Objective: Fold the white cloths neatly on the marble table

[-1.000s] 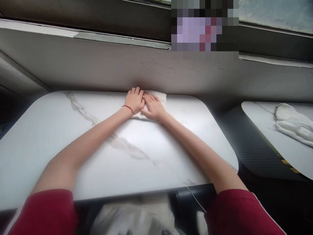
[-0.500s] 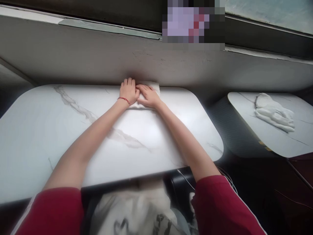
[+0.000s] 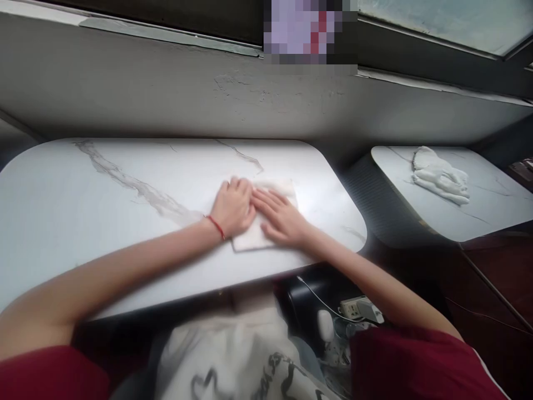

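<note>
A folded white cloth [image 3: 262, 236] lies on the white marble-patterned table [image 3: 125, 216], right of its middle. My left hand [image 3: 234, 205], with a red string bracelet at the wrist, presses on the cloth's left part, its fingers slightly bent and blurred. Flat on the cloth, my right hand [image 3: 283, 218] has its fingers stretched out toward the left hand, and their tips meet it. The cloth's far right corner and near edge show; the rest is covered by the hands.
A second marble-patterned table [image 3: 491, 205] stands at the right across a dark gap, with a crumpled white cloth [image 3: 441, 176] on it. A grey wall [image 3: 166, 94] runs behind both tables. Below the near edge are a power strip [image 3: 350, 308] and a white cable [image 3: 314, 294].
Both hands and the cloth under them have come from the table's far edge back toward me and slightly right. The camera view has shifted a little too.
</note>
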### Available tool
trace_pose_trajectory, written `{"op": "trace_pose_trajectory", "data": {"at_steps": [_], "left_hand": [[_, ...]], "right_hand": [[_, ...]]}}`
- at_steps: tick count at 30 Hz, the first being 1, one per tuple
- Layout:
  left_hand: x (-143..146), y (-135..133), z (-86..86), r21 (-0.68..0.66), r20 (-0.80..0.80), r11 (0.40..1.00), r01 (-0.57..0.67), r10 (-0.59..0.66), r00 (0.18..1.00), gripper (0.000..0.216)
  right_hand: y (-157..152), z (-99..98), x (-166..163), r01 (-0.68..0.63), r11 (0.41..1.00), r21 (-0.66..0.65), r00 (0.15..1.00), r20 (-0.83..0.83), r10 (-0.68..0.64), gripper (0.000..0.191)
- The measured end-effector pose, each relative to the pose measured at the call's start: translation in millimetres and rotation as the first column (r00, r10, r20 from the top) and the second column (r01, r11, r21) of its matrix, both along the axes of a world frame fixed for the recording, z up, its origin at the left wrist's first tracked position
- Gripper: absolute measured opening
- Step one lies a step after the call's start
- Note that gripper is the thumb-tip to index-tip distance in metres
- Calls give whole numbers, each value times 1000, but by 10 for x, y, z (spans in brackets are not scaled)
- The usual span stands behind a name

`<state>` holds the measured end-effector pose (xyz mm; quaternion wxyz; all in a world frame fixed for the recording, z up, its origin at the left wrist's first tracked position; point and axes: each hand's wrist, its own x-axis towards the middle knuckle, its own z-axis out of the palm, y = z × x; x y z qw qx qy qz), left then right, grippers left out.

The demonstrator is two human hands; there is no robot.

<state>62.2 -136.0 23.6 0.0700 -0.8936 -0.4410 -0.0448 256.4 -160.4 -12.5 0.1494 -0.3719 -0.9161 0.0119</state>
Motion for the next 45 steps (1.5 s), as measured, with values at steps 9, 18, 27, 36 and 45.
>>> {"op": "trace_pose_trajectory", "data": {"at_steps": [9,18,27,36,45], "left_hand": [[642,-351,72,-85,-149,985,148,-160,976,54],[1258,1011,-119,-133,128,990,-35,52,990,54],[1659,1683,-151,-133,254,982,-132,162,953,47],[1861,1848,-259,-93,352,968,-233,251,902,42],[1768,1765,-271,-104,404,968,-227,250,880,45]], "right_hand": [[-616,37,376,154,987,55,984,85,-158,71],[843,-126,763,436,900,4,899,-39,-436,66],[1729,-132,1102,483,875,25,868,-143,-475,56],[1916,-69,1238,449,890,-84,821,-354,-448,52],[1892,-165,1265,712,700,49,680,-298,-670,59]]}}
